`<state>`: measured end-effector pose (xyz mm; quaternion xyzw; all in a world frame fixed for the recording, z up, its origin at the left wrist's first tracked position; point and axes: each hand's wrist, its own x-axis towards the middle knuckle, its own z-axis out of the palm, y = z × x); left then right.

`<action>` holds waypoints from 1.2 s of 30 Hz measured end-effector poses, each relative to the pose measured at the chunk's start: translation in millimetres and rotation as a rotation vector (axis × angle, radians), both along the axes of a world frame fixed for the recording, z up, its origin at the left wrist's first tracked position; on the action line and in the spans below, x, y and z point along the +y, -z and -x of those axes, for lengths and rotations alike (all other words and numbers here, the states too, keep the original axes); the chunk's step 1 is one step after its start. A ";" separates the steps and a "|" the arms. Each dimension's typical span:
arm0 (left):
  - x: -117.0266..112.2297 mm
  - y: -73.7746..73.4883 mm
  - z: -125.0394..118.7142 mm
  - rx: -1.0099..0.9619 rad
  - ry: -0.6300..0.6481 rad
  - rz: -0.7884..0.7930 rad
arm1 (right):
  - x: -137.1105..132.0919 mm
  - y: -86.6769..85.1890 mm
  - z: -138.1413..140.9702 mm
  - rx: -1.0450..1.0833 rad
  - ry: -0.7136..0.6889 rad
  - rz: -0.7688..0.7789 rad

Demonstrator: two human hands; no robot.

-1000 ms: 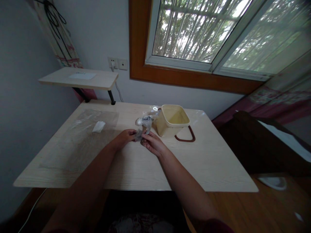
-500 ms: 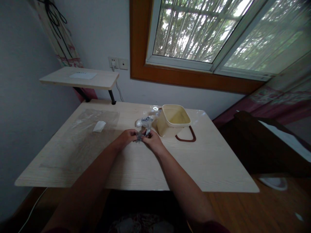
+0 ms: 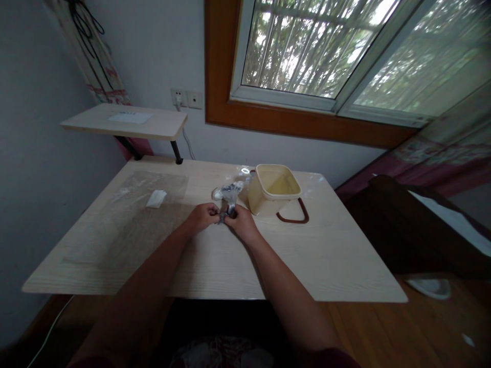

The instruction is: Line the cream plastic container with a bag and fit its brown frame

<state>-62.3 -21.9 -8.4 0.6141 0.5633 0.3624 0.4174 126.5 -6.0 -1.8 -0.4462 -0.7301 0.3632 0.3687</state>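
Between my hands is a crumpled clear plastic bag (image 3: 230, 193), with pale and dark bits showing through it. My left hand (image 3: 203, 215) is closed, its fingertips pinching the bag's near end from the left. From the right, my right hand (image 3: 241, 221) grips the same gathered end, thumb toward the left hand. What the bag contains is too small to make out. Just beyond my right hand stands a cream plastic tub (image 3: 264, 200), upright and open at the top. Its brown curved handle (image 3: 303, 217) lies on the tabletop at the tub's right.
A large clear plastic sheet (image 3: 126, 230) lies flat on the left of the wooden table (image 3: 337, 266), with a small white packet (image 3: 156, 199) on it. A raised shelf (image 3: 161, 127) holding a paper (image 3: 130, 118) stands at the back left. The window wall is behind.
My left fingertips have shifted slightly on the bag's near end, and the bag's gathered neck looks a little straighter. The tub, handle and sheet stay where they were.
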 end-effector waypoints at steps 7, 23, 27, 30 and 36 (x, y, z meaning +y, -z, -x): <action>-0.9 -1.8 -1.5 -0.044 0.025 -0.018 | -3.2 -3.9 4.1 -0.116 0.037 -0.093; -0.3 -1.7 -2.4 -0.193 0.097 0.050 | -2.3 6.3 -2.3 -0.004 0.036 -0.082; 1.0 1.8 -1.3 -0.178 0.088 0.026 | -2.2 8.3 -2.9 0.041 0.035 -0.046; 1.4 2.9 -0.6 -0.154 0.059 0.003 | -1.4 8.0 -5.1 0.087 0.007 0.018; 0.5 -0.7 -1.2 -0.171 0.034 -0.041 | -1.2 -0.2 -9.6 0.211 -0.110 0.145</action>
